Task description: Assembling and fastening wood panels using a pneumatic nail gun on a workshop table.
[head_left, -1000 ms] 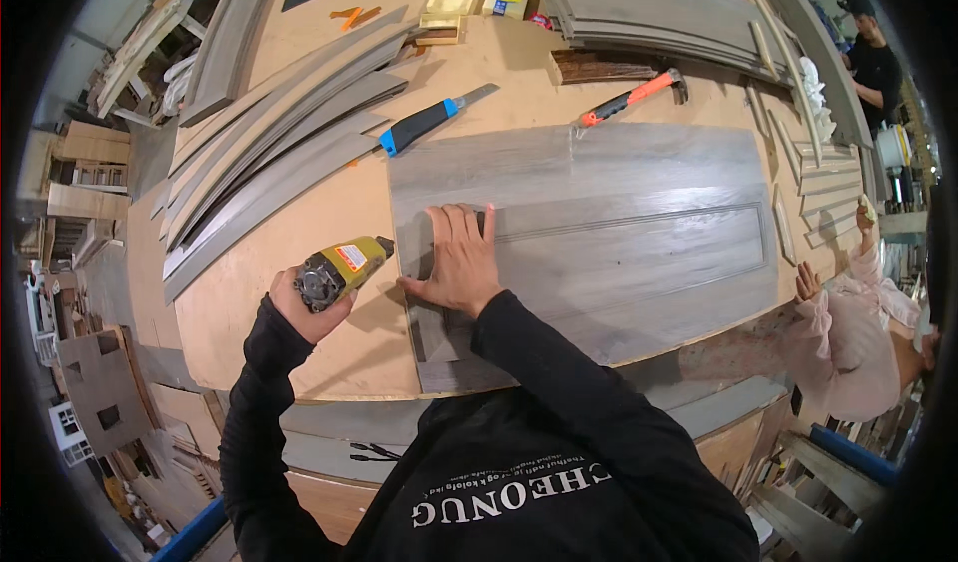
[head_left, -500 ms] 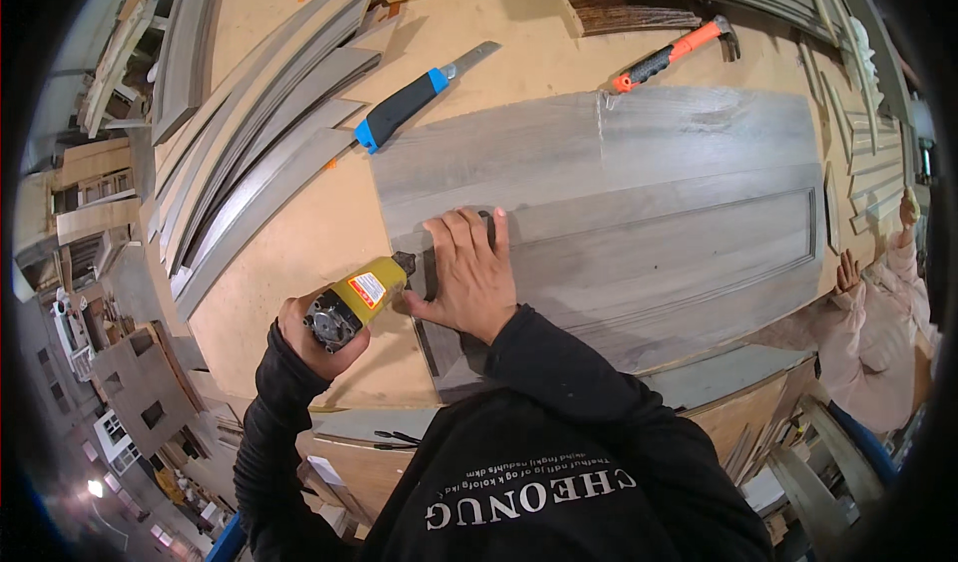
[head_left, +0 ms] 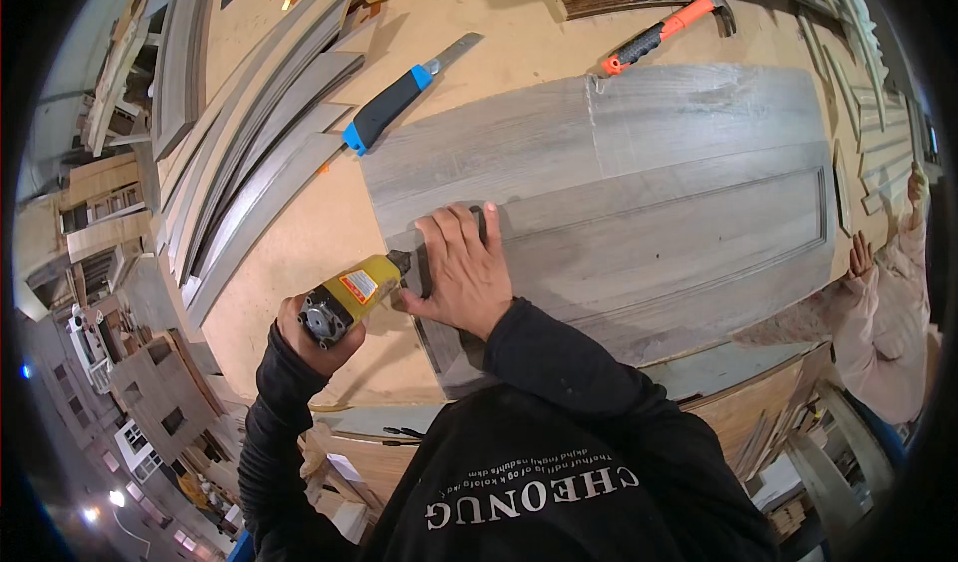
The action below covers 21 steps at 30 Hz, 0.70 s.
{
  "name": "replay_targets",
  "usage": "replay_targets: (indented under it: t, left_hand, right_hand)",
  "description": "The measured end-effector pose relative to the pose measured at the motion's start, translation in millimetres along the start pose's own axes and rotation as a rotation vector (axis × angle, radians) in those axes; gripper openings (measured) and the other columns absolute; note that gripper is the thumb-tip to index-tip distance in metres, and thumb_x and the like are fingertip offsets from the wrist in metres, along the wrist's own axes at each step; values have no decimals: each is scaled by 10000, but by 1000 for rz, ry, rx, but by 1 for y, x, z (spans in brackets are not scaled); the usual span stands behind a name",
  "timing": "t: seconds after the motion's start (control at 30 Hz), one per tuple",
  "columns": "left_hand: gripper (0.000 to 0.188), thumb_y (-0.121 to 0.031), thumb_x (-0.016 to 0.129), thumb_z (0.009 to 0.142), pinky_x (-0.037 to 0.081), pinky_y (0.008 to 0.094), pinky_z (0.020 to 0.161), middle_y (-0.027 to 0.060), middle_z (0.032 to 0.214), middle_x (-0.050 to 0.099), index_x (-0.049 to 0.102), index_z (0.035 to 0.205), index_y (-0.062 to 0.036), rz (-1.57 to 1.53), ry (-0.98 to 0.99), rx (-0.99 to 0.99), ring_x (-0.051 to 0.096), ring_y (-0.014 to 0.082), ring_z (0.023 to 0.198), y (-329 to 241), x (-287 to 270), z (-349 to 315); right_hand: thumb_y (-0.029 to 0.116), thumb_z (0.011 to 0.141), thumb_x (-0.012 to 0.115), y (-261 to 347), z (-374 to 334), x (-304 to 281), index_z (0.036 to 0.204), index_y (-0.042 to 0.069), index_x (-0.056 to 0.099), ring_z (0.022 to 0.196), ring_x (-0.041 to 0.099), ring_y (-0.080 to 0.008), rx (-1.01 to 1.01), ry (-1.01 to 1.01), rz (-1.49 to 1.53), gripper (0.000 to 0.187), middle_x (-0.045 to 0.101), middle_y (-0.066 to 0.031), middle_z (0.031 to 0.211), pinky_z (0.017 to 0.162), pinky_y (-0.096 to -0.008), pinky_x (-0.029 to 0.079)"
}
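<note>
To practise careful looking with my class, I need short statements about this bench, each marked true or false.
1. The left hand grips the yellow tool. True.
2. The right hand is over the right end of the panel. False: the right hand is over the panel's left end.
3. The hammer has an orange and black handle. True.
4. The cutter lies right of the hammer. False: the cutter lies left of it.

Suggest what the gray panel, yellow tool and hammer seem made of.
Gray panel: probably wood or veneered board; streaky grain, slight sheen.
Yellow tool: smooth, even casing, perhaps plastic or painted metal.
Hammer: dull dark head, likely metal; bright orange and black handle, perhaps rubber or plastic.
</note>
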<state>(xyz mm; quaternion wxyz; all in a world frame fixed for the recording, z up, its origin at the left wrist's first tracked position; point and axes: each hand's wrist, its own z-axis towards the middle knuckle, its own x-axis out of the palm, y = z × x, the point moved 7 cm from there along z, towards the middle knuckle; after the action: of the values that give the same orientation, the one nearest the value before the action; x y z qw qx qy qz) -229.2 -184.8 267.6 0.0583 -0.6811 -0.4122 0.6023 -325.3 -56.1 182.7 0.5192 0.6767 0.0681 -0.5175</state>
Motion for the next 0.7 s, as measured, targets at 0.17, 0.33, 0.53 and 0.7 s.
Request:
replay_targets:
  t: [0.17,0.33,0.53,0.7]
  left_hand:
    - [286,-150,694,638,502,307,585,122,652,619,615,863,9,-18,72,-13,625,249,588,-1,3,2]
    - [280,-141,695,646,504,306,589,128,676,628,612,865,14,42,142,-30,633,254,604,-16,4,7]
    - [274,-119,703,667,512,278,615,114,742,656,614,882,25,0,84,-55,651,203,654,5,-7,1]
    - [268,-110,691,692,517,260,643,105,790,668,622,915,22,-141,129,-138,652,145,695,-8,-3,9]
  right_hand:
    - [546,640,594,1,0,0,1179,-9,401,1205,306,-282,-6,23,5,798,394,-149,1173,1056,-520,83]
    - [537,651,575,-1,-2,-3,1172,-8,419,1205,306,-280,6,2,9,769,402,-150,1170,1054,-518,86]
    - [523,616,611,3,-1,1,1159,14,421,1187,330,-266,2,3,25,768,411,-119,1152,1043,-524,82]
    - [518,627,602,0,0,-2,1158,14,421,1184,333,-266,9,5,14,754,412,-118,1150,1040,-522,89]
